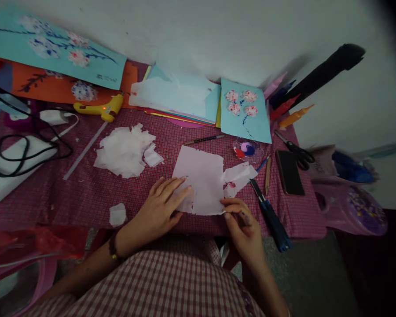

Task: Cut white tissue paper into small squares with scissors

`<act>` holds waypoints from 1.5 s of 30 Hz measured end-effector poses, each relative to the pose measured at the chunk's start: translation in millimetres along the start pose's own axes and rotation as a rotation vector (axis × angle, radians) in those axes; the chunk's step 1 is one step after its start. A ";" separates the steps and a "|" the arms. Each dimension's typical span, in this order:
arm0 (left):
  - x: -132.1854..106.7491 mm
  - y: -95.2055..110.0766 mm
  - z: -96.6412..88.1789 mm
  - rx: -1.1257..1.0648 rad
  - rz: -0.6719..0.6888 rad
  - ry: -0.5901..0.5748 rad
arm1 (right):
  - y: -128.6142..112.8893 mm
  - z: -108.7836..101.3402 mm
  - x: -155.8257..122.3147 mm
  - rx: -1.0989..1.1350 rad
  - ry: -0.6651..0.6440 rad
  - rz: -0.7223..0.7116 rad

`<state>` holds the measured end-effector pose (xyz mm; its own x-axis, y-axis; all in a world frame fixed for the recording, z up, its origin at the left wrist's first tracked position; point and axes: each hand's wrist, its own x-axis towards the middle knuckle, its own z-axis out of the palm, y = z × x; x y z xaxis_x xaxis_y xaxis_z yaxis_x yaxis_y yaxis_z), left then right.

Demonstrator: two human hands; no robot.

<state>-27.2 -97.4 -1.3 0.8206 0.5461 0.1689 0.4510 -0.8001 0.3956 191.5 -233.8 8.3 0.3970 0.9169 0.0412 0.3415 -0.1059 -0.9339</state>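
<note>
A sheet of thin white paper with ragged edges lies flat near the table's front edge. My left hand rests on its left side, fingers stretched out. At the lower right corner, my right hand pinches the paper's edge between thumb and fingers. To the left is a loose pile of torn white paper pieces, and one small piece lies apart in front of it. A paper scrap with red stains sits by the sheet's right side. Close to my right hand is a utility knife, blade out.
Scissors, a dark phone and a paint palette are on the right. A yellow glue gun and black cable occupy the left. Flower pictures on blue paper lean at the wall. A brush lies behind the sheet.
</note>
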 end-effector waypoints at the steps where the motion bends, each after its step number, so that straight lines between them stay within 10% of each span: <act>1: -0.7 -1.0 0.3 0.010 -0.010 0.018 | -0.1 -0.6 0.4 0.049 0.012 0.027; 12: 10.0 -18.6 -6.8 -0.021 -0.037 0.056 | 3.6 1.5 6.1 0.369 0.145 0.227; 17: 9.5 -20.7 -14.4 -0.184 0.135 0.087 | 0.8 0.2 1.5 0.153 0.095 0.127; 26: -26.2 -25.0 -9.8 -0.125 0.024 -0.057 | 14.5 4.8 -18.0 -0.217 -0.134 -0.032; 45: -15.7 -22.8 -5.5 -0.153 -0.185 0.108 | 13.1 19.7 -0.3 -0.254 0.092 0.183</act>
<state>-52.3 -86.4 -7.9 0.6828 0.7098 0.1732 0.5251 -0.6416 0.5592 179.1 -227.8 -11.0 0.5425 0.8366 -0.0763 0.4545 -0.3688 -0.8108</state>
